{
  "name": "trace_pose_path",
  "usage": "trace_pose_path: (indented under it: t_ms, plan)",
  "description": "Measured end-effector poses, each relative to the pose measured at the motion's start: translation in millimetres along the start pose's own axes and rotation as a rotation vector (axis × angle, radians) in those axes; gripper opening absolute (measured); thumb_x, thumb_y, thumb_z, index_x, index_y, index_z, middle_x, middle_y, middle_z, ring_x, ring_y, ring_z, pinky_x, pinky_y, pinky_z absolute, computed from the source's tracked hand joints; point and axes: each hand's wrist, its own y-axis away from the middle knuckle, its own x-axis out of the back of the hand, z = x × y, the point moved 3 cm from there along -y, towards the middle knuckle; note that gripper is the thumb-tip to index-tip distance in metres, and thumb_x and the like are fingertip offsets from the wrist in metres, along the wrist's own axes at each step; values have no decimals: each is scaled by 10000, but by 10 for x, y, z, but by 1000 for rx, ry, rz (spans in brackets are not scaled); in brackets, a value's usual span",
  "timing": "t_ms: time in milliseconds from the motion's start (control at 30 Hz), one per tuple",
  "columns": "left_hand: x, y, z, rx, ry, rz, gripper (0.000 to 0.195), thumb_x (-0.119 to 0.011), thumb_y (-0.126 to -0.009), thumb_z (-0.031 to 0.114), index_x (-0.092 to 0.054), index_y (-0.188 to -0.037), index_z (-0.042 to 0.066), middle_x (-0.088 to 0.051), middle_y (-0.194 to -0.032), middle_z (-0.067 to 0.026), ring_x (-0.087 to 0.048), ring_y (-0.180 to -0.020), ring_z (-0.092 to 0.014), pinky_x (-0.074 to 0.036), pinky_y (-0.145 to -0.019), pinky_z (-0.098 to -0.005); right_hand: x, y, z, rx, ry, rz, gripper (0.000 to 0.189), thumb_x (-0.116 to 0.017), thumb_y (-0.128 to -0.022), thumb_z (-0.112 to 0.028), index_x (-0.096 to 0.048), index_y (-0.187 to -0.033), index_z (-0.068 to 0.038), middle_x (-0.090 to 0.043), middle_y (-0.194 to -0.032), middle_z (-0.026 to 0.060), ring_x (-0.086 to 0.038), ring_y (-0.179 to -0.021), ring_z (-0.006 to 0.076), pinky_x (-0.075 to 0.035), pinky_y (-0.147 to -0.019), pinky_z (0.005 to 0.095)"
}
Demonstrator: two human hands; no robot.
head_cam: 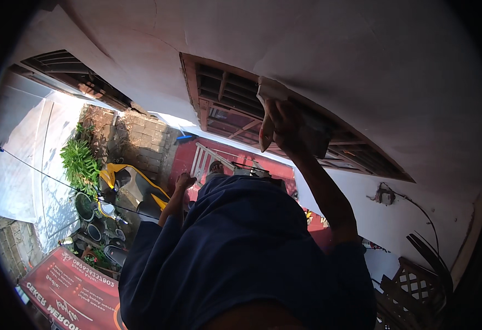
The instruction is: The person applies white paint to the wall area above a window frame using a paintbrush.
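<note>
My right hand [287, 123] is raised and closed around the wooden handle of a wide paintbrush [267, 131]. The brush's head, coated in pale paint, meets the white wall [327, 53] along the top edge of a brown wooden window frame [249, 80]. Behind the hand and forearm, part of the louvred window is hidden. Lower down, my left hand [186, 180] is beside a pale ladder [201, 163], its fingers curled; whether they grip the rail is unclear. One of my feet [215, 166] shows at the ladder, in a sandal.
Red floor tiles [183, 159] lie far below. A yellow and grey motorcycle [131, 185] stands on the left, near a leafy plant [78, 165]. A dark line [51, 175] crosses there. A red banner [67, 284] bears writing. Cables hang from a wall box [384, 194].
</note>
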Motion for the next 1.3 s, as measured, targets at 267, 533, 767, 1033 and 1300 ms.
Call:
trace_pose_path:
  t_ms: [267, 533, 767, 1033, 1300]
  plan:
    - [-109, -83, -192, 19, -17, 23, 454, -546, -638, 327, -582, -1000, 55, -553, -1066, -165, -514, -1018, -308, -400, -872, -382, -218, 155, 53, -28, 21, 79, 547, -628, -580, -99, -495, -1108, -49, -493, -927, 106, -509, -870, 287, -419, -736, 410]
    - [-107, -144, -108, -26, 44, 45, 426, -575, -639, 336, -595, -958, 55, -581, -1008, -161, -538, -978, -311, -415, -849, -382, -53, -176, 122, -131, -103, -32, 523, -621, -597, -144, -494, -1096, -50, -502, -934, 104, -506, -860, 281, -405, -739, 409]
    - [-40, -58, -25, -17, 36, 38, 466, -593, -645, 347, -573, -1020, 72, -561, -1057, -156, -527, -1001, -299, -417, -849, -381, -35, -90, 16, 57, 21, 94, 511, -598, -608, -148, -474, -1094, -47, -486, -861, 99, -501, -796, 275, -397, -700, 397]
    - [-24, -212, -45, -17, -46, 21, 412, -575, -646, 350, -623, -910, 38, -561, -1054, -161, -525, -1005, -300, -415, -860, -378, 764, -676, 95, 34, 69, 66, 449, -651, -558, -129, -553, -992, -71, -550, -858, 72, -549, -761, 253, -463, -644, 339]
    - [-36, -596, 66, -71, 5, 76, 434, -599, -606, 332, -620, -875, -8, -585, -973, -201, -555, -950, -319, -438, -826, -386, 2019, -1461, 100, 408, 369, 669, 439, -671, -559, -147, -600, -992, -130, -558, -857, 27, -558, -715, 186, -472, -600, 283]
